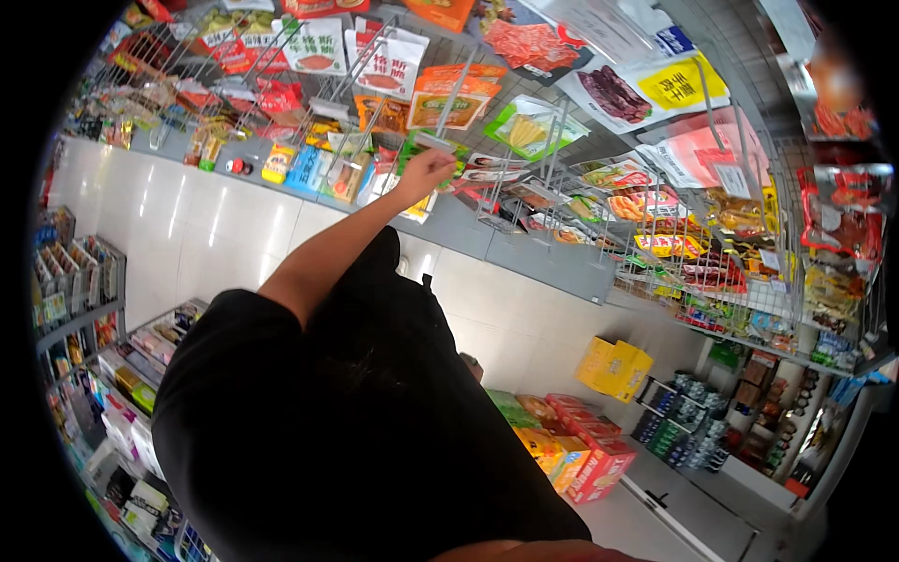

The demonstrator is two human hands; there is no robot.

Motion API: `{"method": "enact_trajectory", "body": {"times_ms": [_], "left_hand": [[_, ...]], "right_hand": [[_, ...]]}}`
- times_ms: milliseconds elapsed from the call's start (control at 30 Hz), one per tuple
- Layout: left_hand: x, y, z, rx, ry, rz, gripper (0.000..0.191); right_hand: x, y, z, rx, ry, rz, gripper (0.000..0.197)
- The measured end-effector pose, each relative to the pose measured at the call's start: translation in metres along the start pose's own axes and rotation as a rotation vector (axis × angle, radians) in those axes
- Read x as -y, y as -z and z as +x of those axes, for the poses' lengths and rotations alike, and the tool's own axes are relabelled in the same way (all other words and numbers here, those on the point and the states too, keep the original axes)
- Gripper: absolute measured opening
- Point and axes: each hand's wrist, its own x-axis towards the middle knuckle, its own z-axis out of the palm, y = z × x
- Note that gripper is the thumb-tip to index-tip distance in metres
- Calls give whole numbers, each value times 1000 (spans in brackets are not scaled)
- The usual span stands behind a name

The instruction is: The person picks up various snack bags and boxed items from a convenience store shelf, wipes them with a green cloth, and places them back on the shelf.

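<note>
My left hand [425, 175] reaches out to a hanging snack rack, its fingers curled against a green snack packet [449, 147] just below a price-tag holder [434, 142]. Whether the fingers grip the packet is unclear. Above the hand hang orange snack pouches [453, 98] on a metal hook. A green-and-white pouch [535, 130] hangs to the right. Below and left, a blue packet [306, 166] and a yellow packet [279, 163] stand on the bottom shelf. Past my black shirt, a small part of what looks like my right hand [470, 365] shows; the rest is hidden.
The rack's grey base shelf [520, 246] borders the tiled floor [484, 316]. Red cartons [597, 467] are stacked at lower right, near a yellow box [614, 369] and packs of bottled drinks [681, 421]. Stocked shelves [84, 323] stand along the left.
</note>
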Motion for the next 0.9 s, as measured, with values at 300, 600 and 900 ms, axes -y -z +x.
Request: {"method": "enact_trajectory", "body": {"times_ms": [300,600,900], "left_hand": [[-21,-61,95,-78,-228,400,85],[1,-59,161,-68,-209,516,53],[-3,-52,132,-2,-199,590,26]], "right_hand": [[121,13,-67,-302,50,-15,46],[43,-35,-108,-316,-20,-155,47],[26,-32,-117,-228,-85,-198,46]]}}
